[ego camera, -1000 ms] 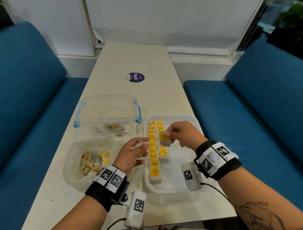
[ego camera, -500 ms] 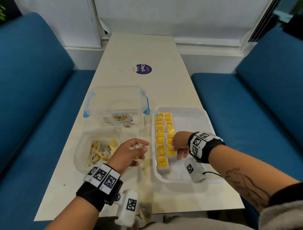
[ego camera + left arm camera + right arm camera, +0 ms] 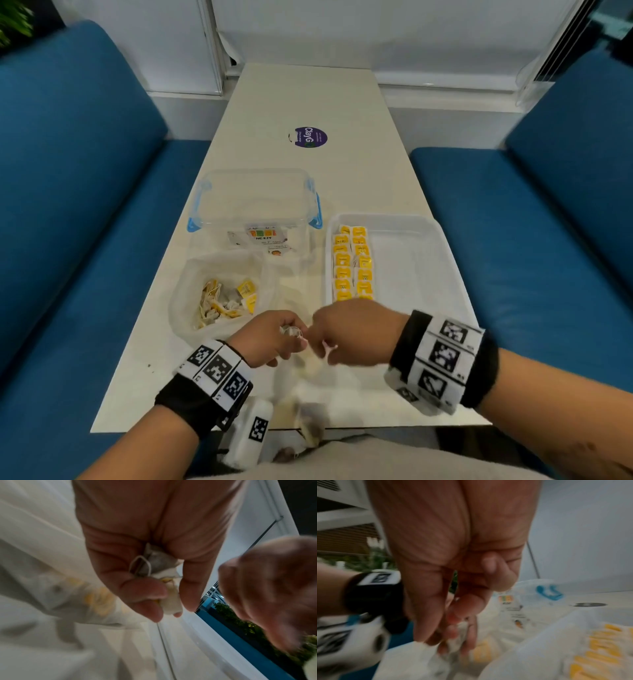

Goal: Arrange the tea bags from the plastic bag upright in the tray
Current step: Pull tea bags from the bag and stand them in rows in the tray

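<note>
My left hand (image 3: 294, 334) hovers over the table's near edge and grips a small bunch of tea bags (image 3: 154, 563), their strings looped, between thumb and fingers. Right beside it, my right hand (image 3: 323, 347) has its fingers curled and pinches at a pale tea bag (image 3: 453, 643) from that bunch; motion blur hides the exact grip. The white tray (image 3: 442, 274) lies on the right, with two rows of upright yellow-tagged tea bags (image 3: 352, 267) along its left wall. The plastic bag (image 3: 191, 308) lies open on the left with several loose tea bags (image 3: 226, 301) inside.
A clear lidded box (image 3: 257, 202) with blue clips stands behind the plastic bag. A purple round sticker (image 3: 310, 137) marks the table farther back. Blue benches (image 3: 68, 205) flank the narrow table on both sides. A blurred pale shape (image 3: 310, 428) shows at the table's front edge.
My right hand has left the tea bag rows in the tray and come back left and nearer to meet my left hand. The left hand has drawn slightly toward the table's near edge.
</note>
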The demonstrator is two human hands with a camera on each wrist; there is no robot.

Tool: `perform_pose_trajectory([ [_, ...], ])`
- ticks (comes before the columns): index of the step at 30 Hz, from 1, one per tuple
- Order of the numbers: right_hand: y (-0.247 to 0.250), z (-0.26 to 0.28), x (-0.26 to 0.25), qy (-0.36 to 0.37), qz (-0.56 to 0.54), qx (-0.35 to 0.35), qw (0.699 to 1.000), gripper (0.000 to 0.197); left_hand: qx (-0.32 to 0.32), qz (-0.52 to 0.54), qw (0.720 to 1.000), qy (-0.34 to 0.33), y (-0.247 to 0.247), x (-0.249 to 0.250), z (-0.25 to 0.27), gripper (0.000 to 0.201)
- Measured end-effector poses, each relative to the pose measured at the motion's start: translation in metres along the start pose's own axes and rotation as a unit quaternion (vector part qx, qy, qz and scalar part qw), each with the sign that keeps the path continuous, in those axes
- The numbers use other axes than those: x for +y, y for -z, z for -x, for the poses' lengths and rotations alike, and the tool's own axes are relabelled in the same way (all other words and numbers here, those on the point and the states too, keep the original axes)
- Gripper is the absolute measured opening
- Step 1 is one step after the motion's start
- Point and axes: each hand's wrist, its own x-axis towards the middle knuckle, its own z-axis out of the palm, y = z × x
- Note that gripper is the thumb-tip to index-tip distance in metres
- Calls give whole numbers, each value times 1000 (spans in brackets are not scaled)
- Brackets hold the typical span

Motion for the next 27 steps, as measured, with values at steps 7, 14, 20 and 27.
perform_pose_trajectory([
  [7, -48, -13, -35, 139, 102, -102, 980, 41, 12, 24, 1000, 14, -1, -10, 11, 10],
  [14, -69, -27, -46, 125, 179, -140, 966, 24, 17, 52, 998, 14, -3, -13, 18, 9],
  [20, -34, -24, -34, 65, -8, -81, 995, 18, 50, 92, 994, -42, 2, 0, 17, 19],
  [27, 33, 11, 28, -7, -524, 113, 844, 21, 48, 331, 938, -93, 5, 39, 4, 9],
])
